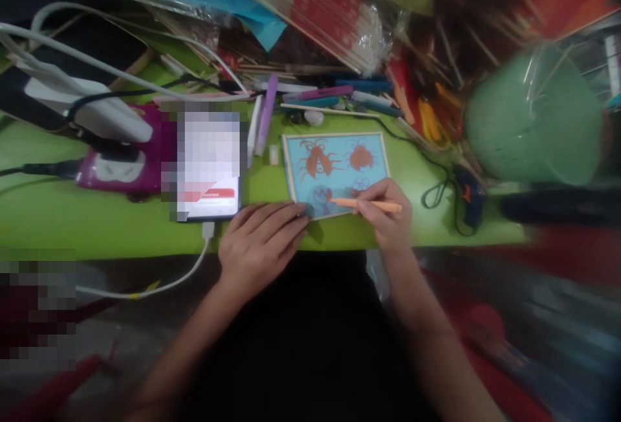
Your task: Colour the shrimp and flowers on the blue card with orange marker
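Note:
A light-blue picture panel (341, 177) with a thin wooden frame lies on the green table. Two orange-filled bugs fill its upper half, with outlined shapes below, one partly coloured orange. In my right hand (389, 226) is an orange felt-tip pen (392, 206), pinched between the fingers, its tip at the lower left shape. My left hand (259, 234) lies flat with fingers stretched out, the fingertips at the panel's lower left corner. Beside that hand is a lit phone (211, 163) with a white cable plugged in.
A purple power strip (119, 166) with plugs and cables stands at the left. Several pens (327, 92) and wooden sticks lie behind the panel. To the right are orange-handled scissors (429, 121), a green bucket (533, 118) and a dark, corded tool (468, 199).

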The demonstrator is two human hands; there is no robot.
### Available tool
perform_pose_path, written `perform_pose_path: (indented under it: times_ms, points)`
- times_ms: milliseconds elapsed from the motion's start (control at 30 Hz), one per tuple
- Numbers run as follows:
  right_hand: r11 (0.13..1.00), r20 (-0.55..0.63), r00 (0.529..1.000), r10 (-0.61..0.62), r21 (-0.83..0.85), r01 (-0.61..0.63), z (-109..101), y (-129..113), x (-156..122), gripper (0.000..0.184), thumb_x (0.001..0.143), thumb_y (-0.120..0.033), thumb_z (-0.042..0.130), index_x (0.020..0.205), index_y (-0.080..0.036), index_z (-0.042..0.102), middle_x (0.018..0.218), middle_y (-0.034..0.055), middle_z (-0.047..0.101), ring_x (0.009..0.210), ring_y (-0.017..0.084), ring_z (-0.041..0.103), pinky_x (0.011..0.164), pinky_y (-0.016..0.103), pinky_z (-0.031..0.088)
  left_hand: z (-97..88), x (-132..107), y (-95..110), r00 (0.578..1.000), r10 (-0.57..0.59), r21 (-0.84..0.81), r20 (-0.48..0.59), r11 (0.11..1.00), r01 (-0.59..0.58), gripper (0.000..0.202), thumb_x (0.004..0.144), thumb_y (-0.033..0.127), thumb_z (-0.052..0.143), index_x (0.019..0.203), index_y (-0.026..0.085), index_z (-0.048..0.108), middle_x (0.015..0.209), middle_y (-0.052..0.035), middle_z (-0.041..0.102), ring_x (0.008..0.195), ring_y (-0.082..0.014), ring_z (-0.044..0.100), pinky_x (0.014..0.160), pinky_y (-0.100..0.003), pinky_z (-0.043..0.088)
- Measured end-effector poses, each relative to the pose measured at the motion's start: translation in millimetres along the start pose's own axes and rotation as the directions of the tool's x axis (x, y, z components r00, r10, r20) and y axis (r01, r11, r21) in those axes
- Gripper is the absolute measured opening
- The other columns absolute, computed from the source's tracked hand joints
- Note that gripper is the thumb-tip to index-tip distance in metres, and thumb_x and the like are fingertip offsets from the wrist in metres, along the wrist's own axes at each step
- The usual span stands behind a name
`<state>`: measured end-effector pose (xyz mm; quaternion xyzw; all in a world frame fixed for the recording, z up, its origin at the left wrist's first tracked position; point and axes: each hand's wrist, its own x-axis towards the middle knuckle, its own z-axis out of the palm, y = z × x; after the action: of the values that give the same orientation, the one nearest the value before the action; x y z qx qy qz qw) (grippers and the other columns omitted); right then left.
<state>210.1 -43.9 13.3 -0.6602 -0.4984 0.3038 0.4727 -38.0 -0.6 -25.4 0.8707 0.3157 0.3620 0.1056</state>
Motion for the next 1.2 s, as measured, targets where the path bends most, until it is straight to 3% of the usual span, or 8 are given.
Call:
perform_pose_path:
  times_ms: [200,900,1200]
  points:
    - [0.997,0.050,0.999,-0.004,0.073,0.000,1.6,-1.7,-0.1,0.010,0.087,-0.027,0.074,0.084,-0.024,0.065,0.069,-0.0043,0.072,0.062,0.014,0.066,0.059,0.029,0.054,0.1,2.1,0.1,1.000,0.010,-0.004,-0.025,1.000,-0.010,0.024,0.091,0.020,0.077,0.115,0.025,0.074,0.121,0.0004,0.080,0.106,-0.0203,0.076,0.094,-0.036,0.055]
    - [0.997,0.069,0.997,-0.022,0.080,0.016,1.4,0.8,-1.0,0.009,0.088,-0.027,0.075,0.085,-0.025,0.067,0.069,-0.0046,0.071,0.061,0.012,0.064,0.056,0.028,0.050,0.5,0.7,-0.9,1.000,0.014,0.011,-0.007,1.000,-0.014,0.026,0.090,0.019,0.078,0.114,0.024,0.074,0.123,0.0012,0.079,0.106,-0.0207,0.077,0.093,-0.038,0.056]
    - [0.999,-0.018,1.000,-0.024,0.021,0.024,2.7,-0.9,-0.3,0.009,0.087,-0.027,0.074,0.081,-0.024,0.067,0.067,-0.0043,0.070,0.061,0.013,0.064,0.058,0.029,0.053,0.0,2.1,0.4,1.000,0.011,0.000,-0.008,1.000,-0.011,0.026,0.089,0.019,0.079,0.114,0.024,0.074,0.122,0.0001,0.080,0.106,-0.0210,0.077,0.093,-0.038,0.056]
